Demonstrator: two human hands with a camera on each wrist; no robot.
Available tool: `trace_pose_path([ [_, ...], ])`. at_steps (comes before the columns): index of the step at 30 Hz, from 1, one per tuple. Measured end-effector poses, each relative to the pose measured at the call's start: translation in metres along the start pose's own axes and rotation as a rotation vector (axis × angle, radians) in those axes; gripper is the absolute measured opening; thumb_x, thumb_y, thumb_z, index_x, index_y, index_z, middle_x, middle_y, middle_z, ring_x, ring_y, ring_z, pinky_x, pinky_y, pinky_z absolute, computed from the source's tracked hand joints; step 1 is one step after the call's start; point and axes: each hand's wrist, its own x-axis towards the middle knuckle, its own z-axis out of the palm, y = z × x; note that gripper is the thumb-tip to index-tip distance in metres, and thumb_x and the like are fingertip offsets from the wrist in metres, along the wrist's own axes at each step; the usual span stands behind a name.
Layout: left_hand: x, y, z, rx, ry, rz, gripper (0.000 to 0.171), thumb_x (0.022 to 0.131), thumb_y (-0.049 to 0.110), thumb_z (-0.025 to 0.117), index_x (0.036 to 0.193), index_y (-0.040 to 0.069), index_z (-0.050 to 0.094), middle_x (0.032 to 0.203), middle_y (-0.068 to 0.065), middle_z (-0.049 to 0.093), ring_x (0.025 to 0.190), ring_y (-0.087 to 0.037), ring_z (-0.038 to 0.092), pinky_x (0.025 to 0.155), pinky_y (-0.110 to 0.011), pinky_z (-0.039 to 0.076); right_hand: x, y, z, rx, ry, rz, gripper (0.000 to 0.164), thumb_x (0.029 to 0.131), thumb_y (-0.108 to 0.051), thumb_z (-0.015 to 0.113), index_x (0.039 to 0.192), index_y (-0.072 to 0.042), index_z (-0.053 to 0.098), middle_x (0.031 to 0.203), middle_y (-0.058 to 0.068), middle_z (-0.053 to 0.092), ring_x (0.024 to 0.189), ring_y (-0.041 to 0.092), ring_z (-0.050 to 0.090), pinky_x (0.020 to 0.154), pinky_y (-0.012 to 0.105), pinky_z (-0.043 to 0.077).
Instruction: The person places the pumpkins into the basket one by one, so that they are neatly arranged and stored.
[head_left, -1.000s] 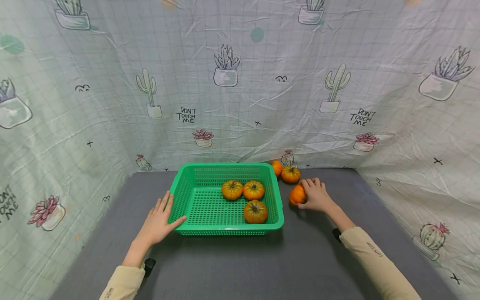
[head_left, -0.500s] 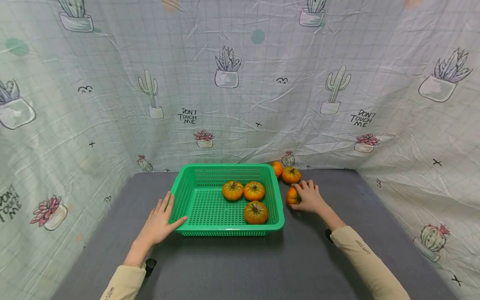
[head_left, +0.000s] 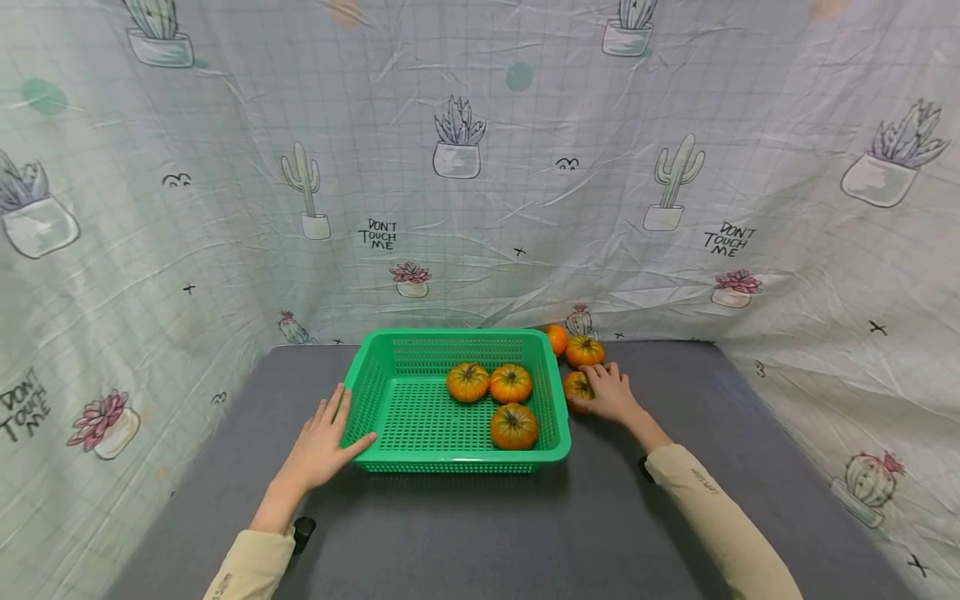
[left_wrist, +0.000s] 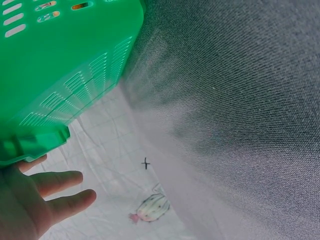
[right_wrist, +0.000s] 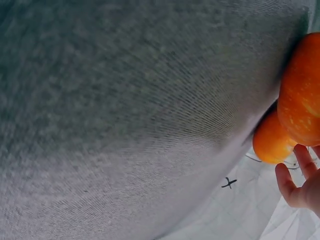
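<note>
A green plastic basket (head_left: 459,457) with perforated walls stands on the table, holding three small orange pumpkins, one of them a front pumpkin (head_left: 513,427). My left hand (head_left: 324,442) rests at the basket's left front corner, fingers spread along the rim; in the left wrist view its fingers (left_wrist: 70,204) extend past the green rim. Just outside the basket's right wall, my right hand (head_left: 611,392) holds another small pumpkin (head_left: 576,388), thumb at its near side and fingers over the far side. The right wrist view shows this held pumpkin (right_wrist: 302,95) large, fingertips at its underside.
Behind the held pumpkin sit another pumpkin (head_left: 585,351) and an orange fruit or pumpkin (head_left: 556,339), partly hidden by the basket. A dark grey cloth covers the table (head_left: 450,542). A pale curtain (head_left: 480,208) with printed cacti hangs along its back and sides.
My right hand has shifted left with the pumpkin, bringing it close against the basket's right side. The left hand and the basket have stayed put.
</note>
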Motion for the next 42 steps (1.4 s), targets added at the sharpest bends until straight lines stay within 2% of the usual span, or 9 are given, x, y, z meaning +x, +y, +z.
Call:
trace_pose_path([
  [6,0.002,0.000,-0.001,0.008,0.000,0.001,0.090,0.084,0.058,0.045,0.143,0.000,0.011,0.150,-0.019,0.007,0.131,-0.050,0.014,0.096,-0.067,0.020,-0.002,0.002,0.002,-0.026,-0.032,0.045,0.064,0.084,-0.047,0.053,0.131,-0.006,0.042,0.119,0.022,0.044,0.105,0.040,0.034,0.077,0.051,0.030],
  [12,0.003,0.000,-0.001,0.014,-0.005,0.002,0.090,0.084,0.058,0.045,0.143,0.000,0.011,0.150,-0.019,0.007,0.130,-0.050,0.014,0.096,-0.067,0.021,-0.003,0.006,0.005,-0.033,-0.063,0.080,0.070,0.083,-0.056,0.048,0.134,-0.008,0.039,0.115,0.022,0.043,0.105,0.039,0.033,0.076,0.050,0.029],
  [17,0.003,0.000,0.000,0.010,-0.001,0.004,0.090,0.084,0.058,0.045,0.143,0.000,0.011,0.150,-0.019,0.008,0.130,-0.050,0.015,0.096,-0.067,0.022,-0.003,0.008,0.009,-0.032,-0.073,0.080,0.076,0.082,-0.060,0.048,0.136,-0.009,0.036,0.116,0.022,0.042,0.107,0.039,0.033,0.076,0.049,0.029],
  [42,0.002,-0.001,0.002,-0.021,-0.002,0.005,0.090,0.084,0.056,0.046,0.143,-0.001,0.009,0.149,-0.021,0.008,0.130,-0.050,0.014,0.097,-0.066,0.020,-0.007,0.004,0.010,0.008,-0.014,0.057,0.071,0.083,-0.053,0.052,0.132,-0.004,0.039,0.120,0.024,0.042,0.107,0.042,0.034,0.078,0.053,0.031],
])
